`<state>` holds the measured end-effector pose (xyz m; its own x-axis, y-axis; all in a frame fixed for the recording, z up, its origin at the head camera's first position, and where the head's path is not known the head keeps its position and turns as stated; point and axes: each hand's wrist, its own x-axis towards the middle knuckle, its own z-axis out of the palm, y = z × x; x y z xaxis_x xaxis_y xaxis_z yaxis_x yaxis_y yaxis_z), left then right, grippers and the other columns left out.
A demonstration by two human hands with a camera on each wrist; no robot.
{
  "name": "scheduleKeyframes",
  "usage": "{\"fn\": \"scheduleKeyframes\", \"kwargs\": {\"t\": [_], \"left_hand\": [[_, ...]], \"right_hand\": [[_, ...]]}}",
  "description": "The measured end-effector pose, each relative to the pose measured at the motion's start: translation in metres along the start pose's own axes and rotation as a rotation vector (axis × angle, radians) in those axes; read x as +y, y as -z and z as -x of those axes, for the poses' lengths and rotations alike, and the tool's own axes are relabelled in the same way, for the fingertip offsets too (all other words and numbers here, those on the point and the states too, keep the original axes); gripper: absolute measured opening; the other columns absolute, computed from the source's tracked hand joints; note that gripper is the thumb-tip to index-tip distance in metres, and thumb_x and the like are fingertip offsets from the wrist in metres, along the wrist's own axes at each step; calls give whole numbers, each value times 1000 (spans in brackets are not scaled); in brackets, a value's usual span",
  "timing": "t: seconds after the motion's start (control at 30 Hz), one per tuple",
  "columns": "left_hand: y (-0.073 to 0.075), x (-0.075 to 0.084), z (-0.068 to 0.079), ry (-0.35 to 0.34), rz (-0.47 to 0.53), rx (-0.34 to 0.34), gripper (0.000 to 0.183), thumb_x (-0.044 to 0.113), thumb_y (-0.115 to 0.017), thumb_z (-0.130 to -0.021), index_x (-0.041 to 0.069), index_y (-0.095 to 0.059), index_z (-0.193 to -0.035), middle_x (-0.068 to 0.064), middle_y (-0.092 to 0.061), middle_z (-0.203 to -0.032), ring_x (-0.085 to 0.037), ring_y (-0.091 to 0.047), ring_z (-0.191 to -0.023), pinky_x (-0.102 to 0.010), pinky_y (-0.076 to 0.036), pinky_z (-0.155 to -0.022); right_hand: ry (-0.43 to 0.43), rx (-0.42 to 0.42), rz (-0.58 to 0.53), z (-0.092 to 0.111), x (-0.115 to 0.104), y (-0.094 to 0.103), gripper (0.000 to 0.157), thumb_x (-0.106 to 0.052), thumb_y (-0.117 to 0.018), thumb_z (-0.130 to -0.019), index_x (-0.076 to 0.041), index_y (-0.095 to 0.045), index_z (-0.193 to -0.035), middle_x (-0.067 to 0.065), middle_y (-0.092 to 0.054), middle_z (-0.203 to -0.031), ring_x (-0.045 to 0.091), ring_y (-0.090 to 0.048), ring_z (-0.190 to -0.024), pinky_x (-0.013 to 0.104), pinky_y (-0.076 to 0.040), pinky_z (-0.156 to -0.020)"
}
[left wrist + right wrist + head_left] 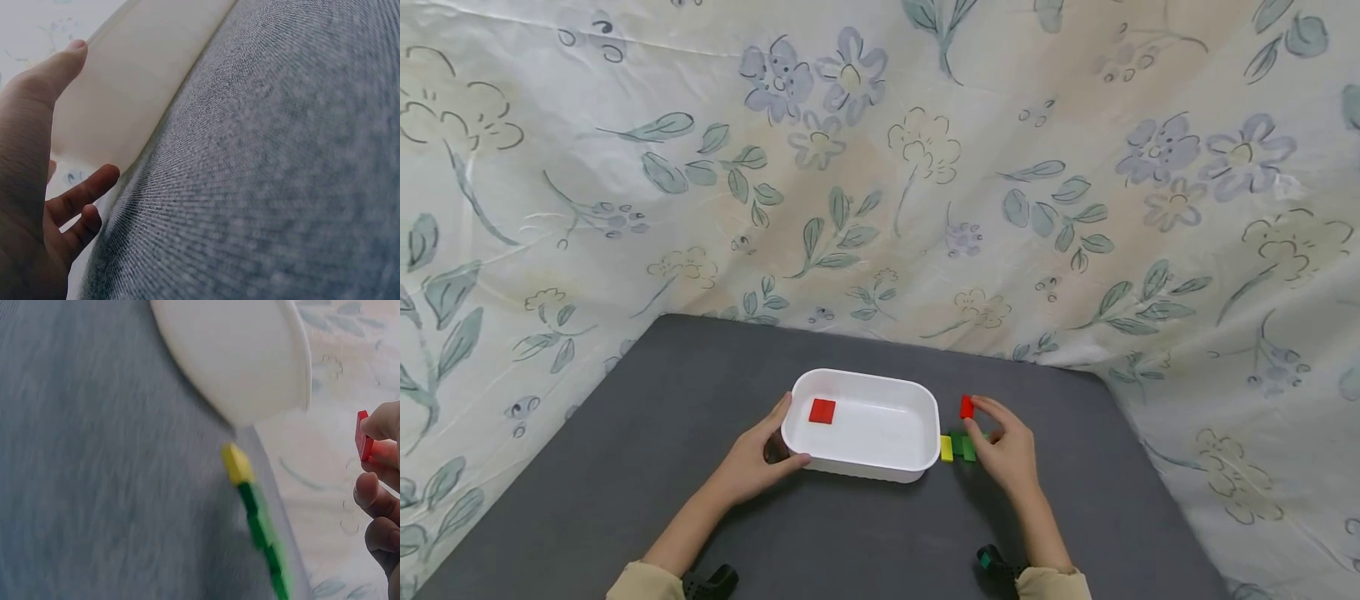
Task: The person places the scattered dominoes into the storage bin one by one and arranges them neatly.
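A white rectangular container [876, 421] stands on the dark table, with a flat red tile [822, 411] lying inside toward its left. My left hand [751, 458] grips the container's left end, thumb along the front wall and fingers round the far side. In the left wrist view, the thumb and fingertips meet the pale container wall [140, 81]. Right of the container, my right hand [1011, 454] pinches a second red tile [967, 407] between thumb and fingers, raised above the table. Below that hand lie a yellow tile [946, 448] and several green tiles [958, 443], partly hidden by it.
The grey table [850, 542] reaches back to a flowered cloth [880, 208] hanging behind and around it. In the right wrist view the yellow tile [237, 464] and green tiles [259, 528] form a row near the container's corner. Black straps [711, 582] sit at both wrists.
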<state>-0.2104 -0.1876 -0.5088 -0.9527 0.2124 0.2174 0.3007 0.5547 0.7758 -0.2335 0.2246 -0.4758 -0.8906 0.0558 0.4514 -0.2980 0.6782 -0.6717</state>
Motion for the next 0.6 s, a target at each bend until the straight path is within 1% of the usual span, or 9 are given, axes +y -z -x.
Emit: {"fn": "scheduleKeyframes", "kwargs": {"t": [0.17, 0.33, 0.6], "left_hand": [[0, 0, 0, 3, 5, -1, 107, 44, -88, -86, 13, -28, -169, -9, -41, -168, -11, -57, -83, -24, -51, -69], [0, 1, 0, 5, 9, -10, 107, 44, -88, -86, 13, -28, -169, -9, -40, -169, -10, -58, -84, -24, -51, -71], [1, 1, 1, 7, 17, -11, 107, 42, -88, -86, 13, -28, -169, -9, -40, -169, -11, -58, -84, -24, -52, -70]], "right_hand": [[23, -41, -30, -3, -20, -6, 37, -12, -81, -94, -10, -76, -130, 11, -70, -138, 2, -41, -40, 25, -41, -44], [58, -61, -45, -3, -37, -14, 36, -9, -81, -93, -8, -76, -129, 11, -71, -135, 1, -43, -40, 25, -42, -44], [148, -71, -81, -3, -61, -36, 35, -6, -81, -90, -6, -78, -125, 11, -74, -130, -2, -44, -42, 22, -43, -44]]}}
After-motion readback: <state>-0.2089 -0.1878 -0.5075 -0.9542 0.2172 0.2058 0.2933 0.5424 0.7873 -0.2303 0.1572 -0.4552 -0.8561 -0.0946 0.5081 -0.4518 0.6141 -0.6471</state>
